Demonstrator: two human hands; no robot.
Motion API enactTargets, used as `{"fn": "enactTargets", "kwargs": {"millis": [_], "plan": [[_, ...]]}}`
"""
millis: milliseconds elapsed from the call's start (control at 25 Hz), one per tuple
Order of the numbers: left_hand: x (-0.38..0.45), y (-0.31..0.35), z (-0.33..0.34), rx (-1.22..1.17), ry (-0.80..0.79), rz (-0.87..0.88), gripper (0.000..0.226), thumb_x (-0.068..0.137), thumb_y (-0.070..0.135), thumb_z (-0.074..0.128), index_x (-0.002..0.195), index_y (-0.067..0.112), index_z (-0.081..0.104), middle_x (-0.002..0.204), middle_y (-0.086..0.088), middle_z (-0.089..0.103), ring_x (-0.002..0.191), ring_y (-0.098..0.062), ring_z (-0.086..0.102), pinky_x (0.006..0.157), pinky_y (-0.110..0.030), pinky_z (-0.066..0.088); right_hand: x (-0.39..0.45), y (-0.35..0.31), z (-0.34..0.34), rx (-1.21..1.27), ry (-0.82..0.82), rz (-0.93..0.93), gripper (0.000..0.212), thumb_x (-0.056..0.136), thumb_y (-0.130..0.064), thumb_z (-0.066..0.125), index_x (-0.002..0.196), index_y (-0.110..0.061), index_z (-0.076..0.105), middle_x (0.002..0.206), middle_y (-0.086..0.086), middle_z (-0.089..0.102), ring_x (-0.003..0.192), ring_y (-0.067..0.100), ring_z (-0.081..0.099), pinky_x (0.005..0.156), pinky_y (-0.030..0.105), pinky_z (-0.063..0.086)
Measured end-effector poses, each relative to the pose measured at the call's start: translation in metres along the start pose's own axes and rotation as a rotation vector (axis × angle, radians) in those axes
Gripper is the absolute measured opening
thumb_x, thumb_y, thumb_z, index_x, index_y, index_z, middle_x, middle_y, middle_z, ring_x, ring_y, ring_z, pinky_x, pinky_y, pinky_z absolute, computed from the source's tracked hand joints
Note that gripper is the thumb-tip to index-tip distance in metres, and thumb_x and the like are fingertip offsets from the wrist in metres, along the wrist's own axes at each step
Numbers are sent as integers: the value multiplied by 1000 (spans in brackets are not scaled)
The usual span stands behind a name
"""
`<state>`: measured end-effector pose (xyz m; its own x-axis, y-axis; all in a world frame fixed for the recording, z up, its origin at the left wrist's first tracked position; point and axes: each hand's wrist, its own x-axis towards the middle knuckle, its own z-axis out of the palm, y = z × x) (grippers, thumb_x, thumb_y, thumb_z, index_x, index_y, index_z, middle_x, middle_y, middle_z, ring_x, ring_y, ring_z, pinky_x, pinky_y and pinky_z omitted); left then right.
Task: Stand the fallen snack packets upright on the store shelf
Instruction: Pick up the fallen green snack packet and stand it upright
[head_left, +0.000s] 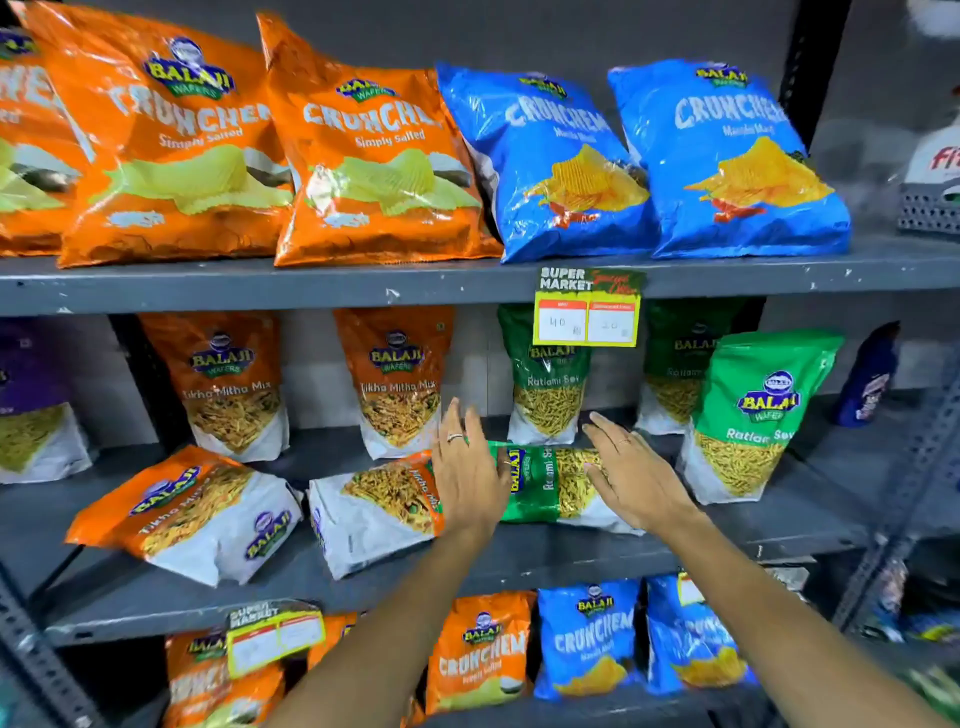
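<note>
A green Ratlami Sev packet (545, 480) lies on its side on the middle shelf (519, 566). My left hand (467, 467) rests flat against its left end, fingers apart. My right hand (631, 475) lies over its right part, fingers spread; neither hand has closed around it. Left of it an orange Tikha Mitha Mix packet (379, 506) lies fallen, and another orange packet (192, 512) lies fallen further left. A green Ratlami Sev packet (748, 415) stands upright at the right.
Upright orange and green packets line the back of the middle shelf. Big orange and blue Crunchem bags fill the top shelf; smaller ones stand on the shelf below. A yellow price tag (587, 312) hangs from the top shelf edge. A metal upright (904, 493) runs at the right.
</note>
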<state>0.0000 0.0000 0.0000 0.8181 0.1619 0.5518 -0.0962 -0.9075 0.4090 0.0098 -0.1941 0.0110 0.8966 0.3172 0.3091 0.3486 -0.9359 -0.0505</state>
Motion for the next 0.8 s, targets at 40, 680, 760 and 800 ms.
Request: {"fn": "enactTargets", "kwargs": {"millis": [40, 680, 760, 800], "plan": [[0, 4, 10, -55, -74, -144, 70, 84, 29, 61, 141, 6, 28, 154, -16, 26, 142, -28, 26, 114, -40, 31, 5, 5, 4, 1, -70, 11, 55, 95, -33, 33, 144, -12, 21, 156, 4, 20, 142, 19, 24, 117, 38, 18], [13, 81, 108, -732, 257, -1495, 118, 56, 18, 88, 145, 7, 10, 151, -16, 16, 132, -39, 29, 108, -44, 29, 124, 97, 77, 184, -552, 114, 66, 92, -49, 35, 144, -11, 21, 154, 13, 24, 139, 29, 28, 110, 39, 29], [8, 88, 117, -814, 266, -1566, 114, 56, 11, 88, 143, 3, 14, 147, -21, 23, 128, -41, 36, 105, -43, 32, 130, 102, 88, 227, -589, 144, 69, 91, -52, 36, 142, -7, 27, 151, 16, 30, 135, 31, 35, 106, 39, 34], [5, 92, 120, -893, 252, -1619, 111, 56, 9, 88, 141, 1, 17, 145, -23, 27, 127, -41, 38, 105, -43, 34, 132, 104, 93, 257, -600, 163, 68, 89, -54, 38, 137, -5, 37, 145, 19, 40, 127, 33, 45, 101, 40, 39]]}}
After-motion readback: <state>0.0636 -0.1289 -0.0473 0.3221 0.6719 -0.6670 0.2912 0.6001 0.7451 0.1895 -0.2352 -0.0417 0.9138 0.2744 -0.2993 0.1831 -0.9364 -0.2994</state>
